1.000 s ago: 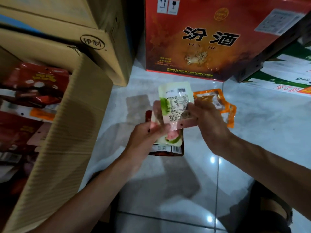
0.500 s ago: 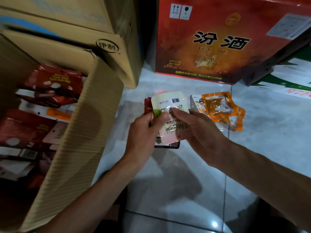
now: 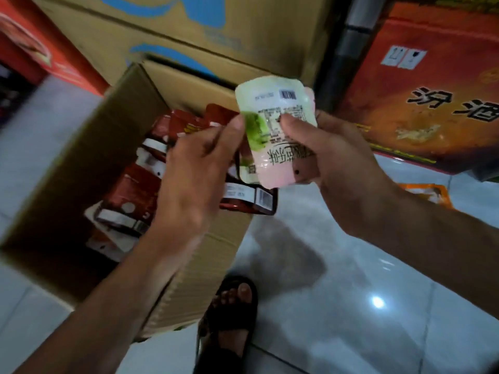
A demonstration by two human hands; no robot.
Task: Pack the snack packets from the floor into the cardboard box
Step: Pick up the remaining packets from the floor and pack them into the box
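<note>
A: Where are the packets, and how do the hands hold them?

B: They are in the middle of the frame. The left hand (image 3: 199, 168) pinches the left edge of the pale green packet (image 3: 272, 130) with curled thumb and fingers. The right hand (image 3: 337, 163) presses its thumb on the face, and its fingers curl under. A dark red packet (image 3: 251, 203) lies below in the same grip, with its lower corner sticking out.

A: What could go wrong?

B: I think the dark red one may slide out, because it looks smooth and the fingers cover only a part of it. The stack hangs above the right wall of the cardboard box (image 3: 208, 268). A slipped packet could therefore fall outside, onto the floor (image 3: 351, 306) near the sandal (image 3: 229, 319).

A: And the box?

B: It is open, at the left of the frame. Many red packets (image 3: 137, 190) lie inside without order; how deep they go, I cannot tell. One orange packet (image 3: 429, 195) lies on the floor at the right, not yet packed.
</note>
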